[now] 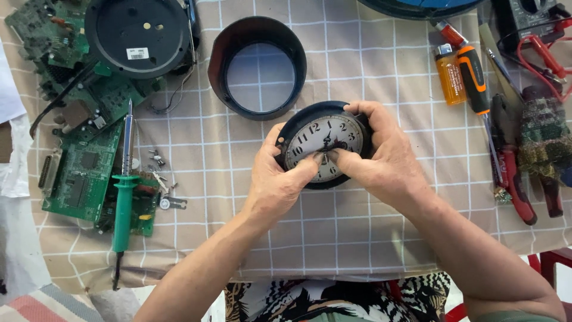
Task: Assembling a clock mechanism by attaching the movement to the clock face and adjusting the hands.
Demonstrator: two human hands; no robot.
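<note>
Head view: near the middle of the desk [357, 226], which is covered with a beige checked cloth, both hands hold a round clock [325, 145] with a dark case and a pale dial. The left hand [277, 179] grips the case at its 8 o'clock edge, thumb tip pressed on the lower dial. The right hand [381, 155] wraps the rim from 1 to 4 o'clock, its thumb meeting the other near the dial's centre, just below the clock hands [329, 142]. Both hands are clenched on the clock; neither holds a tool.

The dial lies bare, with no cover over it. A dark ring [257, 65] lies at 11 o'clock from the clock, close by but apart from it. A black round back plate [138, 36] sits farther off at 10 o'clock, over green circuit boards [83, 173]. A green-handled soldering iron [125, 191] and loose screws [158, 161] lie at 9 o'clock. At 3 o'clock lie an orange-handled screwdriver [473, 77] and red-handled pliers [515, 185].

The work seems to be on the clock hands or the dial, thumbs feeling around the centre. The next touch would need light, careful pressure, since thin clock hands bend easily.
</note>
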